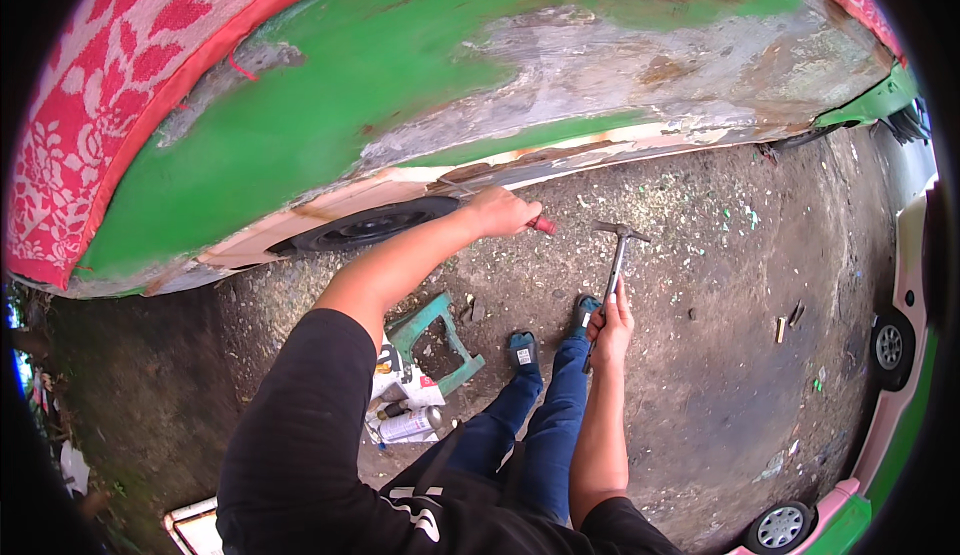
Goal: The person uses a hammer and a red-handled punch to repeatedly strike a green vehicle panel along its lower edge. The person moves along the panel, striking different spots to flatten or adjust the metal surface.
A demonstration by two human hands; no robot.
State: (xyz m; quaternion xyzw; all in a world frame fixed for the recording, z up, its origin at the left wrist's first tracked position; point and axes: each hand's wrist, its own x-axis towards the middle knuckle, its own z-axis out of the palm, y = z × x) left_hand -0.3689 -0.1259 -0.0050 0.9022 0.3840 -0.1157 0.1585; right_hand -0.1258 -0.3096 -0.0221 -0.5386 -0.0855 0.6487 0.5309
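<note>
My left hand (500, 212) is closed round a red-handled screwdriver (542, 225); its thin metal shaft points left to the lower edge of the car body (400, 105). The tip meets or nearly meets the panel there, just above the dark wheel (375, 223). In my right hand (612, 330) is a hammer (617, 255), gripped along its metal handle with the head upward. The hammer head is a short way right of the screwdriver's red end, apart from it. Green paint covers much of the panel, with sanded grey and brown patches along the lower part.
A red and pink patterned cloth (130, 85) drapes over the car. By my legs stands a green stool (440, 340), with a spray can (408, 425) nearby. Paint chips litter the ground (720, 295). Another pink and green car (905, 315) stands at the right.
</note>
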